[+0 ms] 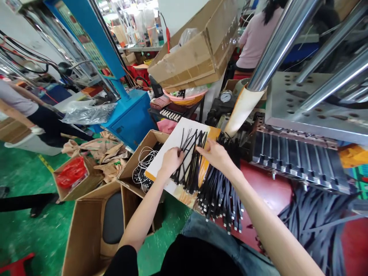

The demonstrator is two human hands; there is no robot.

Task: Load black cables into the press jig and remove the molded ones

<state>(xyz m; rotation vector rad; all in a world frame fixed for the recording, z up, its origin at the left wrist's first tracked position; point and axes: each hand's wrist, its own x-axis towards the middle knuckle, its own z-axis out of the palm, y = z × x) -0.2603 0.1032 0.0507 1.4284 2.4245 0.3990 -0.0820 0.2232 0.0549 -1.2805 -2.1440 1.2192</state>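
Two hands (171, 161) are at the centre, one pink basin (188, 101) at twelve o'clock, one pressure gauge (226, 96) at two, one white cable bundle (140, 163) at eight.

Bright green floor (25, 172) at left, with a red stool (20, 264) in the bottom corner. Above, a blue cabinet (130, 122), clear plastic sheeting (89, 113) on its left, and a small cardboard box (91, 183) with a red bag (71, 174) inside. Top centre, a large, tilted carton (184, 63) above a pink basin (185, 100). Further right, a round gauge (226, 96) and a person in pink (257, 44), back turned.
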